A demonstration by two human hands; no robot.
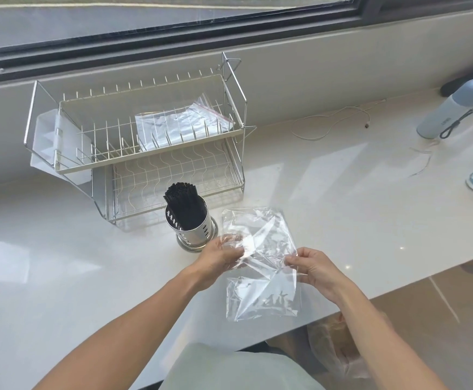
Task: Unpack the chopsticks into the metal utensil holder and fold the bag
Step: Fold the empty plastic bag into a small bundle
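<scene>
A bundle of black chopsticks (181, 205) stands upright in the perforated metal utensil holder (194, 233) on the pale counter. Just right of the holder lies a crinkled clear plastic bag (260, 266), flat and nearly spread out. My left hand (221, 258) pinches the bag's left edge, with part of the film lying over its fingers. My right hand (311, 264) pinches the bag's right edge. Both hands hold the bag at about its mid-height.
A two-tier wire dish rack (134, 142) stands behind the holder, with zip bags (184, 122) on its upper tier. A pale blue bottle (451, 111) and a white cable (331, 122) lie at the far right. The counter's front edge runs close below the bag.
</scene>
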